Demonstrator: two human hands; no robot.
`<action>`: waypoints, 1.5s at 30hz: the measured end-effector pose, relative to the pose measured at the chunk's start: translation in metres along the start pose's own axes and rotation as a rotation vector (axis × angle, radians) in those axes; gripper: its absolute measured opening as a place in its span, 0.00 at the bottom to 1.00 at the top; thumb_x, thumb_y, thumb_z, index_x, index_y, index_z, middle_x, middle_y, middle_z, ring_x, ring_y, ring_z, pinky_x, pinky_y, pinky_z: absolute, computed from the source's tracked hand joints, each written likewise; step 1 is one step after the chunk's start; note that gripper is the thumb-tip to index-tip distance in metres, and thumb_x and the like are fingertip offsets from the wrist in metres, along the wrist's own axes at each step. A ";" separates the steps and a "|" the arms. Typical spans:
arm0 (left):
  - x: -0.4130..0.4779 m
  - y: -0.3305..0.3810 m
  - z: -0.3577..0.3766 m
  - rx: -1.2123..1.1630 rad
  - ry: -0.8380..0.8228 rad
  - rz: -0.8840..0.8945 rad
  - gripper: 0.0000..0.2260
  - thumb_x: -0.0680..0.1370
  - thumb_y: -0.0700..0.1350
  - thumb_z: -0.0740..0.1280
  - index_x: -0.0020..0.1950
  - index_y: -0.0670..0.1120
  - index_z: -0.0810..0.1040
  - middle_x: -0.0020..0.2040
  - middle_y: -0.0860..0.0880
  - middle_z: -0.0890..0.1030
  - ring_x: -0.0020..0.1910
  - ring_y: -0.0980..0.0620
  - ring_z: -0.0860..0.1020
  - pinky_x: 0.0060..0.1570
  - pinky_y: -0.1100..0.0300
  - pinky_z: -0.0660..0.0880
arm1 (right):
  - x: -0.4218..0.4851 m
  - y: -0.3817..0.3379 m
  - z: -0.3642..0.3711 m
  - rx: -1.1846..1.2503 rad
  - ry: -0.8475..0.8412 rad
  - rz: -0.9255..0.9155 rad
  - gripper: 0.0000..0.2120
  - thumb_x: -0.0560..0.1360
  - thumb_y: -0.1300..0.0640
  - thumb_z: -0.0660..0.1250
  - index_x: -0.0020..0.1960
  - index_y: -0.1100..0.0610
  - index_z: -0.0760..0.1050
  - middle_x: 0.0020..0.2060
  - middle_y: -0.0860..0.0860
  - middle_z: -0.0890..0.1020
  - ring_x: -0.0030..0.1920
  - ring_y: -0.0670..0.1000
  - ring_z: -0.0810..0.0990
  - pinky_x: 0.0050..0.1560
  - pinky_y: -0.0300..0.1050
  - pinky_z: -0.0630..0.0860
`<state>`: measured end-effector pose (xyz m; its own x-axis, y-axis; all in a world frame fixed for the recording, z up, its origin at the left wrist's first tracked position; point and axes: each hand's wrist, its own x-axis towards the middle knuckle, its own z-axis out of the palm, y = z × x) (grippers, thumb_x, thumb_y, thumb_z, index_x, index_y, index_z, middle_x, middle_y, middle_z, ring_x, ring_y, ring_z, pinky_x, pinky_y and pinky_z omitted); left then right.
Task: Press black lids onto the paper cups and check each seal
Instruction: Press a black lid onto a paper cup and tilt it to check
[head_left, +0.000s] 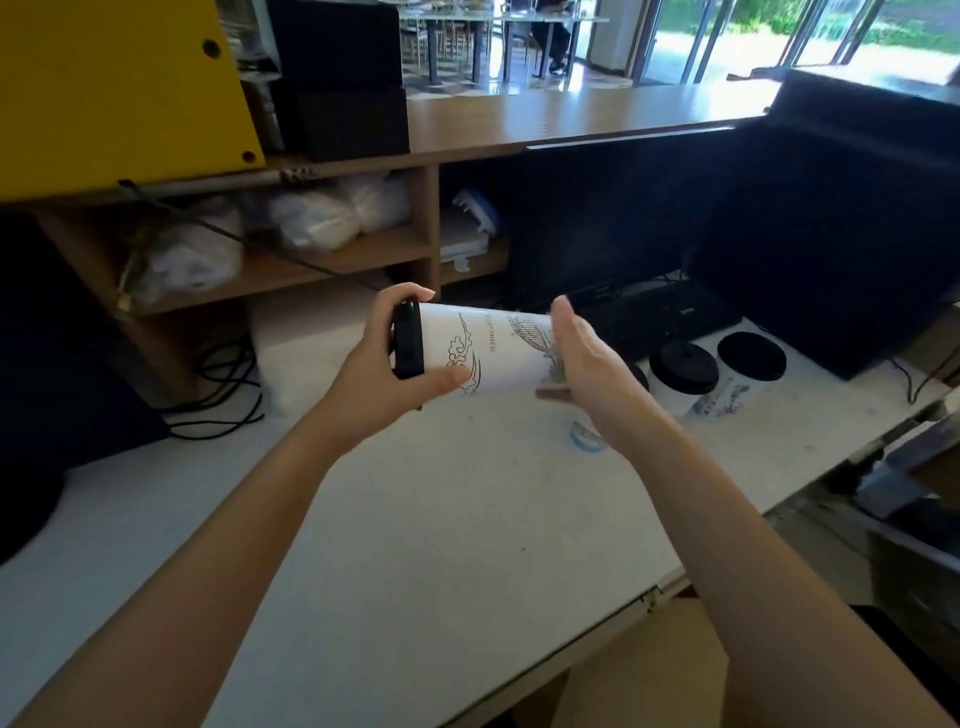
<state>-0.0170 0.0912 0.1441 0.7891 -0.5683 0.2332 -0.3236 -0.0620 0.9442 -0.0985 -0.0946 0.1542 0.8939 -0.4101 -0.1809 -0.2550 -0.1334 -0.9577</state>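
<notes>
- A person holds a paper cup (493, 353) on its side, in mid-air above a white counter (441, 519), between two bare hands.
- The cup's long axis runs left to right across the view, roughly level, with the black lid (408, 340) at the left end and the base at the right.
- The left hand (379, 374) wraps the lidded end: fingers curl over the top of the lid and the thumb lies on the cup wall just beside the rim. It is the hand placed to squeeze or test the seal.
- The right hand (587, 369) is spread, fingers straight, palm turned toward the cup's base. It appears to brace that end, though the contact itself is hidden behind the hand.
- The cup is white paper with dark line drawings of clouds and a small line of print. The lid looks seated evenly on the visible side; the far side cannot be seen.
- Two more lidded cups (683, 366) stand upright on the counter to the right, near a black keyboard (654, 317).
</notes>
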 end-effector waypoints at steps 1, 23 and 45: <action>-0.002 -0.002 -0.002 0.036 -0.007 0.061 0.28 0.69 0.42 0.76 0.60 0.58 0.64 0.57 0.54 0.71 0.54 0.53 0.76 0.35 0.64 0.78 | 0.001 -0.001 -0.001 0.073 -0.060 0.099 0.28 0.76 0.33 0.51 0.62 0.51 0.73 0.51 0.51 0.82 0.48 0.49 0.82 0.46 0.47 0.81; 0.000 -0.029 -0.019 -0.230 -0.080 -0.312 0.24 0.66 0.46 0.73 0.58 0.59 0.69 0.60 0.49 0.74 0.54 0.47 0.78 0.36 0.57 0.79 | 0.006 0.045 0.015 0.348 -0.321 -0.128 0.20 0.77 0.60 0.64 0.67 0.51 0.64 0.58 0.53 0.77 0.56 0.50 0.80 0.52 0.46 0.79; 0.020 -0.035 -0.011 0.126 -0.124 -0.173 0.26 0.67 0.47 0.76 0.60 0.55 0.67 0.58 0.50 0.70 0.58 0.47 0.73 0.40 0.54 0.82 | 0.026 0.075 0.031 1.040 -0.236 0.021 0.21 0.72 0.62 0.66 0.65 0.62 0.70 0.54 0.57 0.80 0.56 0.55 0.78 0.63 0.55 0.73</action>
<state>0.0159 0.0907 0.1179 0.7707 -0.6363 0.0330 -0.2581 -0.2644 0.9292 -0.0831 -0.0870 0.0711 0.9703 -0.2030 -0.1315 0.0689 0.7531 -0.6543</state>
